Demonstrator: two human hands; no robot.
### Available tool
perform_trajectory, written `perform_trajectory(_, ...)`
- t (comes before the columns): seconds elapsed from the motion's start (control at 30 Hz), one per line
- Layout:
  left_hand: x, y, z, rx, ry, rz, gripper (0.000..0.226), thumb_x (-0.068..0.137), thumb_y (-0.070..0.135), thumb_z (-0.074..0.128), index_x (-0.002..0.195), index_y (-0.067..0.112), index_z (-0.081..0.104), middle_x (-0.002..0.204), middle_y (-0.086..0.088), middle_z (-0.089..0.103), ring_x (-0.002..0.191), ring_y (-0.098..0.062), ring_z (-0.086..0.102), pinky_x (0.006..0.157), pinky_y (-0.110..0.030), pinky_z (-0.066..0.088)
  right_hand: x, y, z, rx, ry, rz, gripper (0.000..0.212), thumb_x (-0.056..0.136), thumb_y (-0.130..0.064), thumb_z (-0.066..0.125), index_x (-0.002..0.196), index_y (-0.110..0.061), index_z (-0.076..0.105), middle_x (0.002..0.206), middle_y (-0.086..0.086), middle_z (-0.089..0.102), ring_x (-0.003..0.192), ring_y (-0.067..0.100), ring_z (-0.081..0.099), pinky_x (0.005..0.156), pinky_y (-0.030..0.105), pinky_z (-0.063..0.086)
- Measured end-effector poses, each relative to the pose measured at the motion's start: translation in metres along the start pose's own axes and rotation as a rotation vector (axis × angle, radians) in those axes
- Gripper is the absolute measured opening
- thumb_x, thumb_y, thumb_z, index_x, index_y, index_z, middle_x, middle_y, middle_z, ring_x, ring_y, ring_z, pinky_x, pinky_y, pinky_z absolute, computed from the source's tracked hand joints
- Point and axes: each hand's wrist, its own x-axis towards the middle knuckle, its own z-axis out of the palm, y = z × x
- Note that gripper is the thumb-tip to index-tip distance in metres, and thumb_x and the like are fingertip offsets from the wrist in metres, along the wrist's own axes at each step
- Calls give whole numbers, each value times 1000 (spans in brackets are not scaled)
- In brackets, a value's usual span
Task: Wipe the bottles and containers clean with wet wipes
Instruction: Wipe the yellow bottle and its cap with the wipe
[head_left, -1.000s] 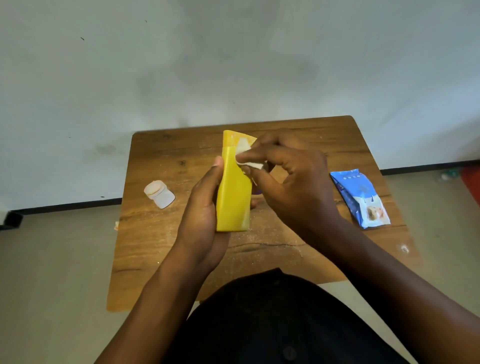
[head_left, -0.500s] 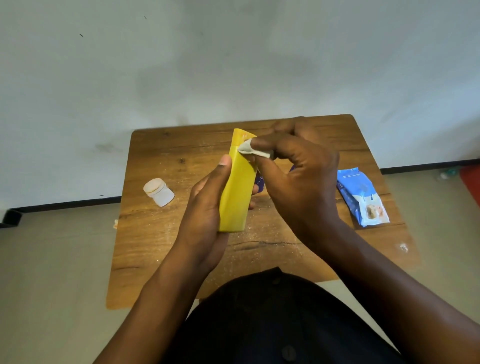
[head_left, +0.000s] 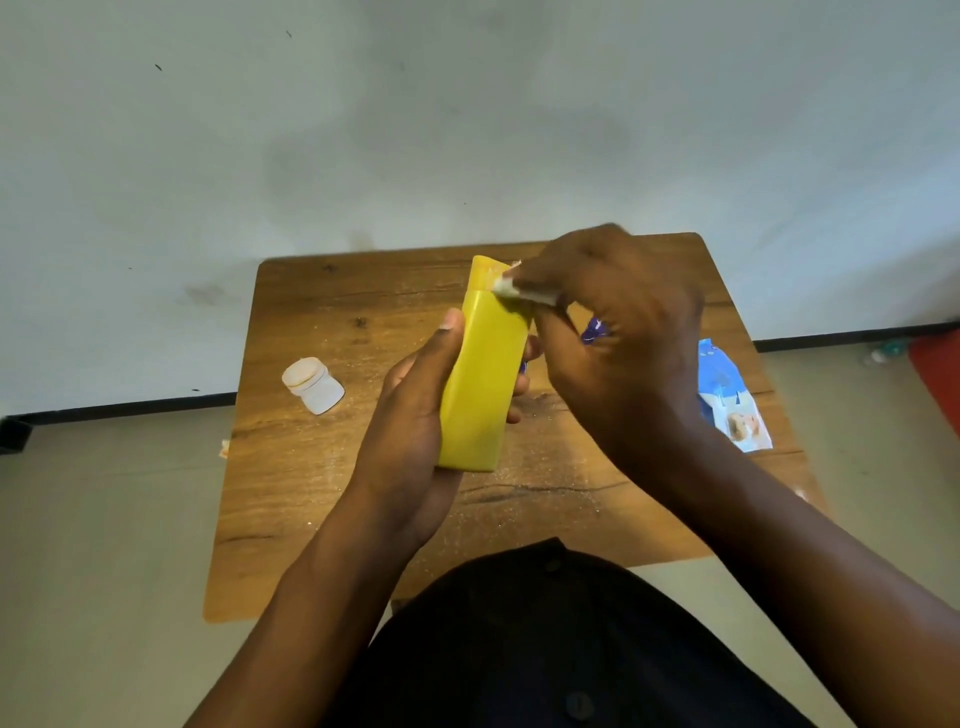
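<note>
The yellow bottle (head_left: 483, 374) looks like smooth plastic with a soft sheen. The tabletop (head_left: 322, 467) is grained brown wood, dusted with pale specks. The small white jar (head_left: 313, 385) looks like matt plastic. The blue wipes packet (head_left: 727, 395) is glossy film.

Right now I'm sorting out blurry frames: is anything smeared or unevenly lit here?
Head view: the right hand pressing the wet wipe on the yellow bottle is motion-blurred; the left hand is sharper; the wall shows soft dark patches, no glare.
</note>
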Motion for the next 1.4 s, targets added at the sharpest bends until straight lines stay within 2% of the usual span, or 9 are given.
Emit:
perform_trajectory(0.23, 0, 9, -6, -138, 79, -57, 53, 109, 50, 37, 127, 9, 66, 123, -16, 75, 107, -28, 74, 93, -44, 58, -45, -31, 5, 84, -282, -132, 19, 99, -12, 66, 109, -8, 81, 108, 9, 74, 101, 20, 67, 91, 20, 47)
perform_trajectory(0.37, 1, 6, -1, -116, 66, -45, 49, 111, 47, 40, 126, 9, 68, 112, -14, 72, 100, -24, 69, 89, -39, 54, -14, -16, 5, 33, -145, -103, 17, 94, -8, 69, 104, -6, 82, 100, 12, 74, 90, 25, 68, 74, 34, 52)
perform_trajectory(0.53, 4, 8, -2, -183, 106, -45, 43, 112, 42, 39, 119, 13, 69, 97, -7, 78, 84, -17, 74, 74, -32, 61, 0, -9, 10, 33, -162, -77, 18, 91, -5, 72, 106, -7, 82, 103, 11, 74, 94, 25, 68, 76, 36, 53)
perform_trajectory(0.63, 9, 13, -11, -323, 158, -111, 57, 111, 49, 37, 135, 4, 63, 114, -13, 75, 97, -23, 72, 84, -36, 62, -22, -27, 14, 91, -270, -138, 21, 92, 2, 70, 108, -7, 81, 104, 9, 74, 98, 24, 66, 80, 33, 49)
perform_trajectory(0.8, 14, 16, -23, -423, 232, -130, 63, 110, 54, 38, 149, 8, 54, 132, -11, 72, 106, -21, 69, 75, -32, 63, -39, -37, 11, 188, -387, -145, 25, 92, 1, 72, 114, -10, 81, 107, 6, 73, 98, 19, 65, 78, 31, 53)
perform_trajectory(1.0, 5, 8, -4, -299, 166, -65, 52, 110, 47, 40, 129, 6, 66, 113, -16, 75, 103, -27, 73, 92, -42, 59, -11, -23, 17, 87, -207, -48, 20, 89, 0, 74, 105, -7, 82, 97, 11, 75, 90, 27, 69, 71, 44, 56)
perform_trajectory(1.1, 5, 10, -5, -288, 154, -17, 51, 111, 44, 39, 118, 3, 69, 103, -15, 78, 93, -25, 76, 81, -37, 63, -18, -28, 16, 144, -231, -41, 23, 87, 3, 75, 105, -9, 83, 99, 7, 75, 93, 24, 69, 74, 42, 56)
perform_trajectory(1.23, 6, 9, -8, -252, 139, -24, 62, 105, 52, 47, 136, 0, 60, 124, -19, 73, 110, -31, 73, 87, -41, 62, -30, -34, 13, 255, -318, -74, 23, 89, 2, 76, 107, -10, 82, 99, 4, 74, 92, 15, 67, 79, 35, 55)
perform_trajectory(1.4, 6, -1, 0, -64, 108, 143, 42, 108, 40, 46, 118, 7, 70, 102, -14, 73, 90, -22, 72, 76, -36, 59, 4, -18, 7, 185, -46, -5, 19, 88, 0, 77, 103, -9, 83, 96, 5, 76, 83, 9, 65, 72, 33, 55)
